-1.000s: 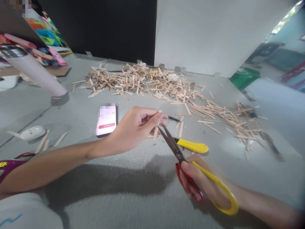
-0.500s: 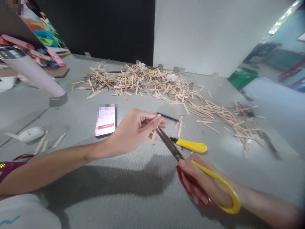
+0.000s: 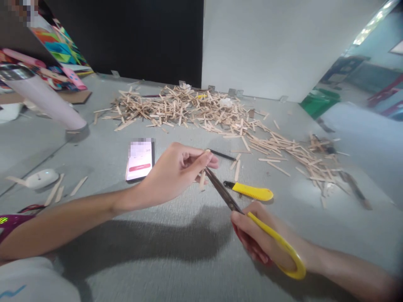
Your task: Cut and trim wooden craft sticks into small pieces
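Note:
My left hand (image 3: 185,167), near the middle of the view, pinches a small wooden stick (image 3: 202,180) that points down below the fingertips. My right hand (image 3: 261,235) is closed round the handles of a pair of scissors (image 3: 226,197), one handle yellow and the other red. The scissor blades look nearly together, their tips at the stick beside my left fingers. Just beyond the blades lies a yellow cutter knife (image 3: 253,191) on the grey table (image 3: 151,256). A thin black rod (image 3: 223,155) rests behind my left fingertips.
A large heap of wooden sticks (image 3: 176,107) spreads along the back and to the right. A lit phone (image 3: 139,160) lies left of my left hand. Farther left are a white mouse (image 3: 42,179) and a pale bottle (image 3: 50,100). A green bin (image 3: 319,102) stands beyond the table.
The scissor handles and blades have drawn closer together, and my right hand has shifted slightly left. My left hand has barely moved.

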Motion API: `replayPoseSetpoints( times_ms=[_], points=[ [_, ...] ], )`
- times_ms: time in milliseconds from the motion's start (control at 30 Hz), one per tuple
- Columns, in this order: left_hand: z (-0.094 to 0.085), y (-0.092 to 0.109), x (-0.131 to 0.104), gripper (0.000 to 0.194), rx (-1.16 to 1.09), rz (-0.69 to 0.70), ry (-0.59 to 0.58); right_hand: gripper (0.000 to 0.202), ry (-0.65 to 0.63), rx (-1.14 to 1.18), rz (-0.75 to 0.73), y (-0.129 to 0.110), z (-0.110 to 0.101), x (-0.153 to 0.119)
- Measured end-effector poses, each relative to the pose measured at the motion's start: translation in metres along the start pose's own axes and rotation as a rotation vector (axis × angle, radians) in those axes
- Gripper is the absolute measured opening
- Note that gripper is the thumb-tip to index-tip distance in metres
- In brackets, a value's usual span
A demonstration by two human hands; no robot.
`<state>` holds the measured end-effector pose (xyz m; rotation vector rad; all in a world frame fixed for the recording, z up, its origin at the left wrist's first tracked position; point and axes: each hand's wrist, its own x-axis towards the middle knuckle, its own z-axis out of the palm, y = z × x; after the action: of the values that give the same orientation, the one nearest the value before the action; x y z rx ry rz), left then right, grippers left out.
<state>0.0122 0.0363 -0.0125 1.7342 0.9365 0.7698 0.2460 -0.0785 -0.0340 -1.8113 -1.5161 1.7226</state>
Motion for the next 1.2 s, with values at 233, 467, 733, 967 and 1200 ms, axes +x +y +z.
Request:
replayPoseSetpoints(
  times_ms=[233,467,733,967,1200],
  points=[
    [0.003,0.003,-0.001,0.054,0.147,0.065,0.017,0.086,0.019,-0.006,-0.008,0.007,0.003,0.002],
    [0.002,0.002,-0.001,0.046,0.022,0.020,0.001,0.080,0.076,-0.037,-0.313,0.015,0.007,0.012],
    [-0.005,0.012,-0.001,0.025,-0.010,0.020,-0.118,0.076,0.116,0.024,-0.362,0.013,0.003,0.019],
    [-0.008,0.004,0.001,0.019,0.043,0.073,-0.256,0.081,0.036,0.091,-0.271,0.009,0.001,0.014],
    [-0.004,0.000,-0.001,0.015,0.390,0.133,-0.139,0.087,-0.118,0.203,-0.176,0.011,-0.006,0.012]
  ],
)
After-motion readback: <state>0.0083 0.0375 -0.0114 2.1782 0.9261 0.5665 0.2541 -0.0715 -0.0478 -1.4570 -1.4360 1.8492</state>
